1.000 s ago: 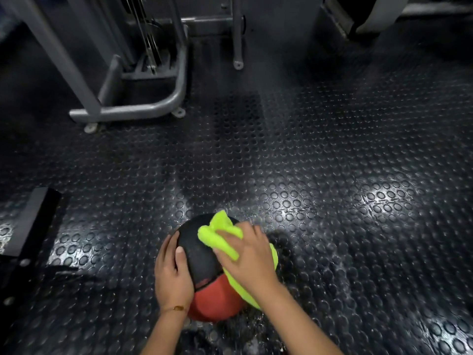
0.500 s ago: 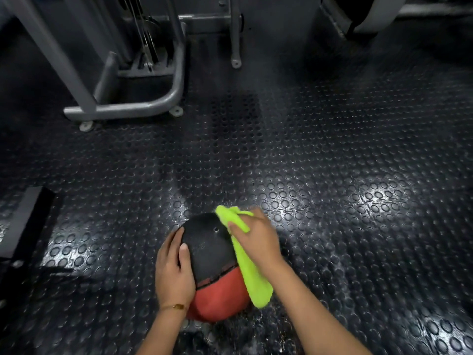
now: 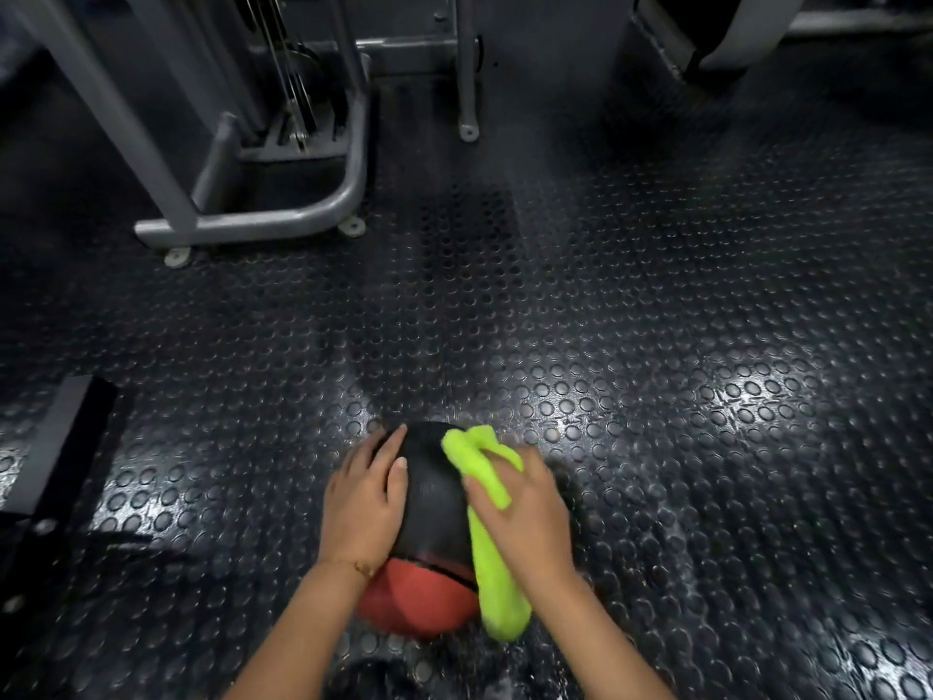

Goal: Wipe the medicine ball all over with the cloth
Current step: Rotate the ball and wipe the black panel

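A: Since the ball point(image 3: 434, 502) sat loose on the studded floor point(image 3: 656, 346), right in front of the person, my worry was a roll. The left hand point(image 3: 363, 502) only lay flat on its left side, fingers straight, nothing clamped. A hard shove from the right could have popped it out from under that palm.

B: Agreed. The right hand point(image 3: 525, 517) had its fingers bunched round the cloth point(image 3: 497, 573), pressing it to the ball's right side, but a long tail hung low by the floor. My guess is that tail could've picked up grime and smeared it back on. The underside also looked out of reach unless the ball got turned.

A: And versus a second earlier? The cloth hand was up on top of the black half then — it had since slid down the right flank. The left fingers had crept further toward the far edge. The red panel faced the person both times.
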Motion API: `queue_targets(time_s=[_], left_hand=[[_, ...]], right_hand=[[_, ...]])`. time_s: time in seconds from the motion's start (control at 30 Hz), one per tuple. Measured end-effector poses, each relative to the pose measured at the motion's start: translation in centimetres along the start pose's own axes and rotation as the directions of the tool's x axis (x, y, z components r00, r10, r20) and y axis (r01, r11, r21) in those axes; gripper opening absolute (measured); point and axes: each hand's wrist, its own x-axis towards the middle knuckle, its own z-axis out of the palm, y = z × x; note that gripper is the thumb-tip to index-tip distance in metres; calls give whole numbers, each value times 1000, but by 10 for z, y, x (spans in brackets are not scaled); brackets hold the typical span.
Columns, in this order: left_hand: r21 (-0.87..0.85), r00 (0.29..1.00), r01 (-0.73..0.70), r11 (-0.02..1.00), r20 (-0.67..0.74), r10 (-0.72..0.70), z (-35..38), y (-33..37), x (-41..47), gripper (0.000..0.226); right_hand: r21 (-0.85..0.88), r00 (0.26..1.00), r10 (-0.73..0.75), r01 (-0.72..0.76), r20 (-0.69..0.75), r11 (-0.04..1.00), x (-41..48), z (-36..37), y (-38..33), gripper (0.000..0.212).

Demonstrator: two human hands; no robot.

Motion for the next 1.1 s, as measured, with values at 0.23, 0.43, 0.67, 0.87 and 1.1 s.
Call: queue_targets(time_s=[0.23,0.43,0.67,0.87,1.1], left_hand=[[67,852,-500,863,214,477,-3,-20,-8,53],[-13,998,-13,1000,58,14,-3,-15,-17,55],[-305,979,170,937,-56,-195,6,7,-41,52],[-158,907,359,920,-172,-383,6,12,-27,49],[-467,736,442,766,-299,-607,29,20,-51,85]], right_hand=[[96,927,370,-374,56,922,24,-13,52,39],[147,998,19,-12,-52,989,-26,-6,1,44],[226,920,390,-373,-33,900,-1,16,41,44],[184,884,466,-462,21,868,7,18,51,51],[-15,940,-303,304,-155,953,-19,1,-18,48]])
